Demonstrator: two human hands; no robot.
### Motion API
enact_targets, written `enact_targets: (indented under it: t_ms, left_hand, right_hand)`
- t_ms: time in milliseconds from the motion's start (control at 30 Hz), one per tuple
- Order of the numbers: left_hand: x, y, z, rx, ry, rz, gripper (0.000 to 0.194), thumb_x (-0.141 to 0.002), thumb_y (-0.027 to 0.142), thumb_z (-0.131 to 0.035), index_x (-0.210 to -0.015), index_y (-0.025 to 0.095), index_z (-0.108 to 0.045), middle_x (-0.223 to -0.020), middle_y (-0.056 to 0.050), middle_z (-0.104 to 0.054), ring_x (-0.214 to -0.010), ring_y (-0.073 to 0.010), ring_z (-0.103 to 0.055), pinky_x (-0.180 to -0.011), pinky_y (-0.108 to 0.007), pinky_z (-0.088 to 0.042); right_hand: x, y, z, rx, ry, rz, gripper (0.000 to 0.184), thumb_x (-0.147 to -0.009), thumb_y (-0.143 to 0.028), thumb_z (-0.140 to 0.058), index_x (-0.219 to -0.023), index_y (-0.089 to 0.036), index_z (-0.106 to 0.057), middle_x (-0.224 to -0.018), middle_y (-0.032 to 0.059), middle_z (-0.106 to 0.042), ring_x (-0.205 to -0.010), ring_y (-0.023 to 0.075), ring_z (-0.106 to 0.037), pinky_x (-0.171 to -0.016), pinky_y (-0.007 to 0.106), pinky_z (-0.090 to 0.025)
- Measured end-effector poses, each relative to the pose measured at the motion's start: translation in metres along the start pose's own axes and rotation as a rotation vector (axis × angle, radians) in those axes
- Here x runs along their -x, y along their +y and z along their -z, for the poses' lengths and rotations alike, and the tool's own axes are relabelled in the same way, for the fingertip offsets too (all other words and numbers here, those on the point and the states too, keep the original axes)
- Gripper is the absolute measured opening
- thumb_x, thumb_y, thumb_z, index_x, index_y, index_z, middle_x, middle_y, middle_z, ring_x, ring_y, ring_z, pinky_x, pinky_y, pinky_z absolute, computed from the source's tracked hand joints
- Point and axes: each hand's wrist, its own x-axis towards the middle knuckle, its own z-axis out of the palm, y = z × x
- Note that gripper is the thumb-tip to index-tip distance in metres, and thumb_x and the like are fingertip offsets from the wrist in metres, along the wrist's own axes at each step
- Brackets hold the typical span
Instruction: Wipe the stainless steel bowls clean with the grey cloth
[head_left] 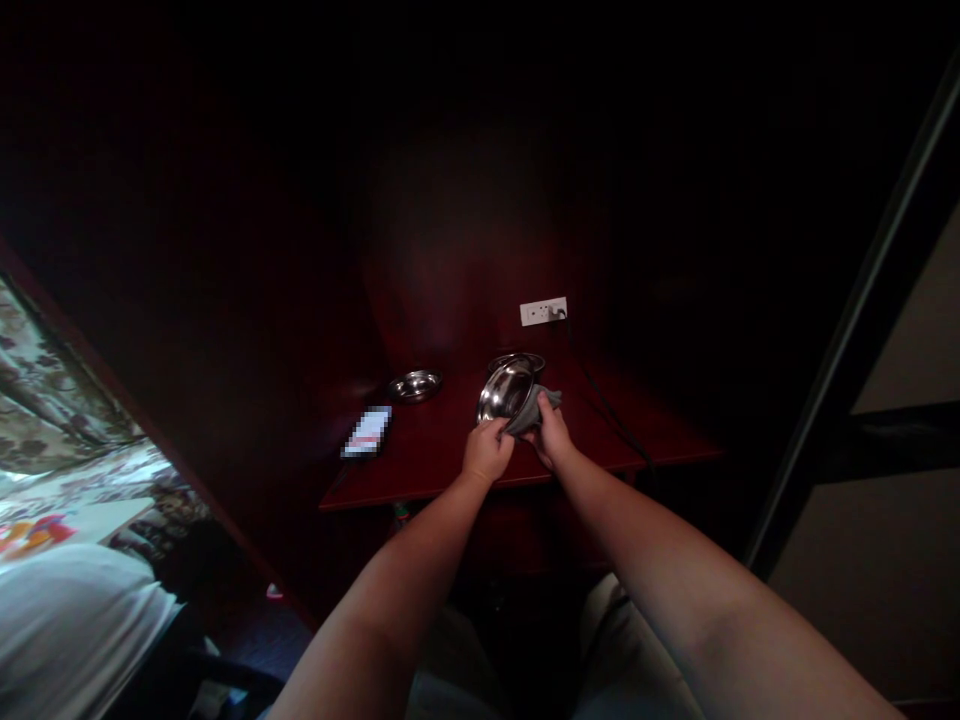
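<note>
A shiny metal bowl (504, 390) is tilted up above the front part of the dark red table (442, 470), its inside turned partly toward me. My left hand (487, 450) grips the bowl's near rim, fingers closed. On the right side of the rim, my right hand (551, 430) is closed on a grey cloth (531, 412) pressed against the bowl. Behind the held bowl sits another metal bowl (517, 358), mostly covered by it. A further metal bowl (415, 386) rests on the table to the left.
A phone with a lit screen (367, 432) lies at the table's left edge. On the back wall is a white socket (544, 311); a black cable (600, 392) runs from it across the table's right side. Someone in a white top (82, 630) is at lower left.
</note>
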Motion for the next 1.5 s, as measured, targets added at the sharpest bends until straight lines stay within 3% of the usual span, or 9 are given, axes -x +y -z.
enact_targets:
  t_ms: [433, 567, 700, 833, 967, 1067, 1267, 1400, 1500]
  left_hand:
    - [0.002, -0.002, -0.005, 0.012, -0.021, -0.052, 0.028, -0.078, 0.013, -0.050, -0.099, 0.019, -0.068, -0.093, -0.005, -0.071, -0.086, -0.0178, -0.064, -0.084, -0.030, -0.050]
    - [0.003, 0.000, -0.004, 0.031, -0.030, -0.076, 0.029, -0.081, 0.015, -0.050, -0.105, 0.019, -0.067, -0.098, -0.005, -0.071, -0.092, -0.0180, -0.064, -0.088, -0.031, -0.049]
    - [0.004, 0.001, -0.005, 0.042, -0.036, -0.080, 0.029, -0.082, 0.017, -0.051, -0.107, 0.019, -0.066, -0.098, -0.006, -0.071, -0.092, -0.0183, -0.064, -0.088, -0.032, -0.049]
    - [0.003, 0.001, -0.006, 0.053, -0.044, -0.070, 0.028, -0.083, 0.018, -0.051, -0.106, 0.018, -0.066, -0.098, -0.007, -0.071, -0.093, -0.0191, -0.064, -0.088, -0.033, -0.049]
    - [0.003, 0.002, -0.005, 0.072, -0.037, -0.055, 0.026, -0.085, 0.022, -0.049, -0.103, 0.017, -0.066, -0.096, -0.008, -0.071, -0.090, -0.0201, -0.064, -0.085, -0.034, -0.049]
    - [0.003, 0.003, -0.003, 0.100, -0.020, -0.055, 0.024, -0.087, 0.025, -0.048, -0.101, 0.018, -0.066, -0.095, -0.007, -0.071, -0.089, -0.0189, -0.064, -0.083, -0.032, -0.049]
    - [-0.004, 0.000, -0.009, 0.237, 0.058, 0.050, 0.028, -0.092, 0.030, -0.038, -0.085, 0.015, -0.061, -0.082, -0.008, -0.066, -0.077, -0.0172, -0.061, -0.071, -0.028, -0.047]
    - [-0.027, 0.000, -0.014, 0.430, 0.121, 0.124, 0.032, -0.092, 0.036, -0.036, -0.079, 0.015, -0.056, -0.076, -0.007, -0.062, -0.074, -0.0166, -0.058, -0.069, -0.027, -0.046]
    - [-0.054, -0.001, -0.012, 0.634, 0.102, 0.090, 0.031, -0.093, 0.038, -0.037, -0.092, 0.014, -0.058, -0.087, -0.007, -0.063, -0.080, -0.0165, -0.058, -0.075, -0.027, -0.046]
  right_hand:
    - [-0.009, 0.008, 0.001, 0.118, 0.078, 0.019, 0.043, -0.082, -0.059, -0.044, -0.104, -0.023, -0.053, -0.093, 0.0044, -0.070, -0.077, 0.0205, -0.068, -0.063, 0.037, -0.056]
    - [-0.012, 0.008, 0.005, 0.283, 0.213, 0.126, 0.045, -0.081, -0.061, -0.039, -0.102, -0.023, -0.050, -0.094, 0.0037, -0.068, -0.086, 0.0205, -0.066, -0.073, 0.035, -0.051]
    - [-0.012, 0.004, 0.010, 0.481, 0.398, 0.241, 0.037, -0.078, -0.059, -0.043, -0.086, -0.024, -0.045, -0.095, 0.0054, -0.064, -0.098, 0.0225, -0.060, -0.086, 0.034, -0.042]
    - [-0.010, 0.001, 0.011, 0.608, 0.498, 0.301, 0.035, -0.076, -0.059, -0.045, -0.079, -0.025, -0.037, -0.092, 0.0068, -0.059, -0.095, 0.0245, -0.056, -0.084, 0.035, -0.039]
    - [-0.010, 0.000, 0.010, 0.665, 0.550, 0.358, 0.036, -0.075, -0.057, -0.049, -0.077, -0.026, -0.032, -0.079, 0.0018, -0.051, -0.078, 0.0218, -0.053, -0.076, 0.034, -0.039]
    - [-0.013, -0.006, 0.004, 0.674, 0.513, 0.429, 0.035, -0.075, -0.053, -0.052, -0.076, -0.025, -0.031, -0.069, -0.0029, -0.045, -0.067, 0.0181, -0.048, -0.069, 0.032, -0.039]
    - [-0.018, -0.022, -0.026, 0.673, 0.234, 0.645, 0.024, -0.085, -0.045, -0.042, -0.080, -0.021, -0.046, -0.073, -0.0019, -0.050, -0.069, 0.0148, -0.050, -0.071, 0.030, -0.042]
    - [-0.027, -0.025, -0.041, 0.712, 0.039, 1.057, 0.024, -0.089, -0.033, -0.041, -0.103, -0.019, -0.054, -0.100, 0.0071, -0.055, -0.097, 0.0202, -0.054, -0.088, 0.039, -0.042]
    - [-0.042, -0.030, -0.046, 0.814, -0.093, 1.217, 0.036, -0.090, -0.027, -0.038, -0.124, -0.022, -0.050, -0.124, 0.0113, -0.047, -0.119, 0.0227, -0.046, -0.100, 0.045, -0.037]
